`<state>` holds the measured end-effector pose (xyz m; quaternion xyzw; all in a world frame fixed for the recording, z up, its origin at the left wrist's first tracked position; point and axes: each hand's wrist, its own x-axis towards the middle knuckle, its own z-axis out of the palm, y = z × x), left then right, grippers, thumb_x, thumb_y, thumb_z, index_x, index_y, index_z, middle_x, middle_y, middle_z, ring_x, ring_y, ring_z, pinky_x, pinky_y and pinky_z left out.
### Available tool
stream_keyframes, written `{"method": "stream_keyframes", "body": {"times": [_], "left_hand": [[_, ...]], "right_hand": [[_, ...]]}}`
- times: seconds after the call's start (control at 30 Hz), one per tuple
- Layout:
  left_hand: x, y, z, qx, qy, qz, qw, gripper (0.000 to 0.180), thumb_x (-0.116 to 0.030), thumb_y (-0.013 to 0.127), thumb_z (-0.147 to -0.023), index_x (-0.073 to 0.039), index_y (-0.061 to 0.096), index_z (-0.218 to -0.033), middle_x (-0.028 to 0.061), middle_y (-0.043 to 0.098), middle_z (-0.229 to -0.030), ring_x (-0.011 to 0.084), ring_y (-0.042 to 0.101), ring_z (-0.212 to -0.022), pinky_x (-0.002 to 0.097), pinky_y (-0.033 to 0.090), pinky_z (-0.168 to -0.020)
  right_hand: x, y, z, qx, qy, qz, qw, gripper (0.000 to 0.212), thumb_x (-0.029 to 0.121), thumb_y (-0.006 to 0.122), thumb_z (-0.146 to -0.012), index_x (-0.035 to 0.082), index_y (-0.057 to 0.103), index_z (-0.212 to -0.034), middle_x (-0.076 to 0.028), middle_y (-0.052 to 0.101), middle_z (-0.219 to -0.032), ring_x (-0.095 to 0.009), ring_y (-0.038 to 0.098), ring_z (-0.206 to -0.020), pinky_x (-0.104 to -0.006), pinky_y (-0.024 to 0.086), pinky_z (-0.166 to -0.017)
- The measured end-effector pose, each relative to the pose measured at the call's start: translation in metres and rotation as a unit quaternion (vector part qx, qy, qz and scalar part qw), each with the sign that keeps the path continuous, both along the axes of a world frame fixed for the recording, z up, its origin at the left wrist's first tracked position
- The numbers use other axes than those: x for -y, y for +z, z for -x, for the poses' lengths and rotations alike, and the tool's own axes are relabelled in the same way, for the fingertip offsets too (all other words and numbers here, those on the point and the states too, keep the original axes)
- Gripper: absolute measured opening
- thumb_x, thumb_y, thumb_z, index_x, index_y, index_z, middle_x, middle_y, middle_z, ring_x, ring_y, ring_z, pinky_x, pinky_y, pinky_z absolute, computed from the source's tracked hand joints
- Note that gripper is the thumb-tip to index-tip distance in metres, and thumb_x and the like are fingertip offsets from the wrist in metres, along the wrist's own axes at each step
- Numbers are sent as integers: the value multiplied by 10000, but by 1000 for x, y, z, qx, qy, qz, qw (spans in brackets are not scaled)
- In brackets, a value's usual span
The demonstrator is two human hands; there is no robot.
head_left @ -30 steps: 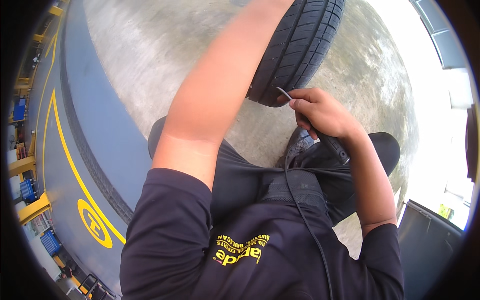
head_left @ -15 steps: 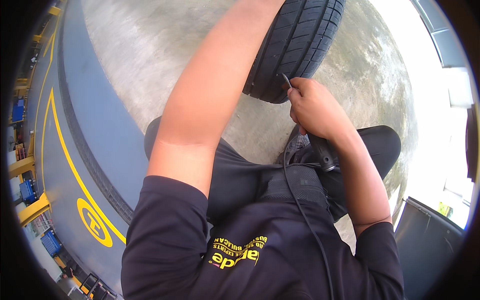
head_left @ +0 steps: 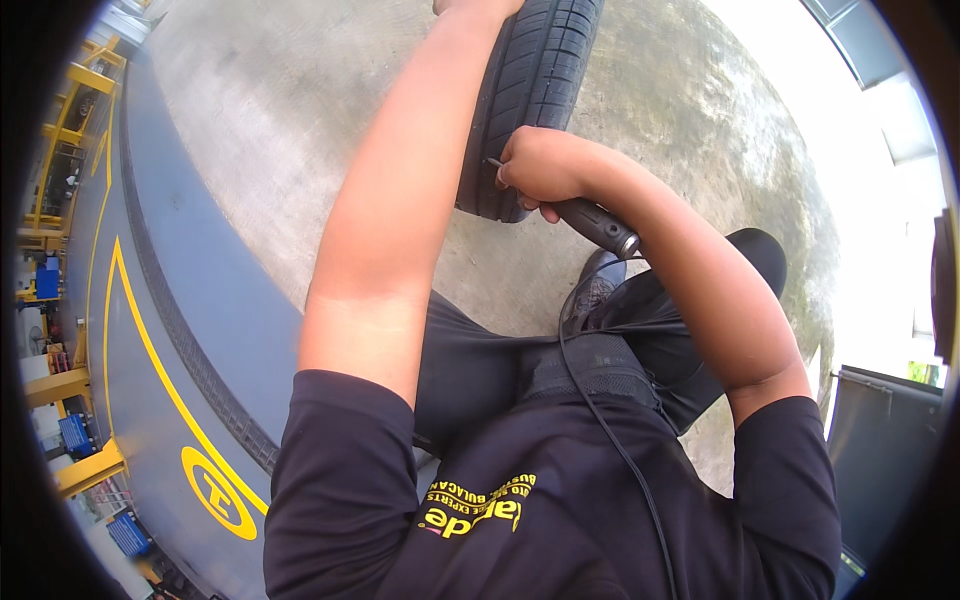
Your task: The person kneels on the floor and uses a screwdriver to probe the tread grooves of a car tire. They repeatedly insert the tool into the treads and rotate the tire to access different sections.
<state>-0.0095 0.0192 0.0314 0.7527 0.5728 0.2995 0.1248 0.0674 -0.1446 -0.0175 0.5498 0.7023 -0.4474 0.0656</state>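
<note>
In front of me is a black tyre (head_left: 545,90), its grooved tread facing me. My right hand (head_left: 545,165) is closed round a hand tool with a thick black handle (head_left: 598,226) and a silvery butt end. The tool's thin metal tip (head_left: 494,162) points left at the tread; whether it touches the rubber I cannot tell. My left arm stretches forward along the tyre's left side. Only a bit of my left hand (head_left: 475,6) shows at the top edge, its fingers cut off from view.
A thin black cord (head_left: 610,430) runs down my shirt, loops over my lap and passes near the handle's end. To the left lies a grey-blue platform (head_left: 160,350) with yellow lines. Yellow metal frames (head_left: 90,470) stand beyond it. A dark cabinet (head_left: 880,450) is at right.
The tyre appears further left in view. My right hand and the tool have shifted left and the handle has swung from nearly upright to slanting right. My left hand has come slightly into view.
</note>
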Motion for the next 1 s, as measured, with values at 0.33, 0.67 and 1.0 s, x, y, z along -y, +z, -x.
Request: {"method": "stream_keyframes", "body": {"times": [0.33,0.67,1.0], "left_hand": [[42,-7,-38,8,26,58,998,716,-733,546,-972,-403,458,-1602,232,533,-1536,479,558,-1378,631,479,-1094],[5,-125,102,392,-153,327,846,1071,-911,436,-913,-168,337,-1678,144,420,-1675,316,374,-1544,580,294,-1231],[60,-99,70,391,-155,219,881,1195,-840,613,-879,-3,272,-1661,221,388,-1667,367,425,-1509,450,302,-1258]], "right_hand": [[83,-97,16,-64,0,136,989,323,195,525,-1025,-71,707,-1059,-130,714,-764,-205,705,-627,-400,564,-661],[85,-34,-134,-344,-387,36,855,369,233,474,-1141,66,628,-1432,34,515,-754,-77,489,-597,-255,453,-593],[54,-10,-95,-125,-254,-172,943,441,350,407,-1153,56,608,-1413,-84,574,-795,-224,614,-765,-416,515,-733]]}}
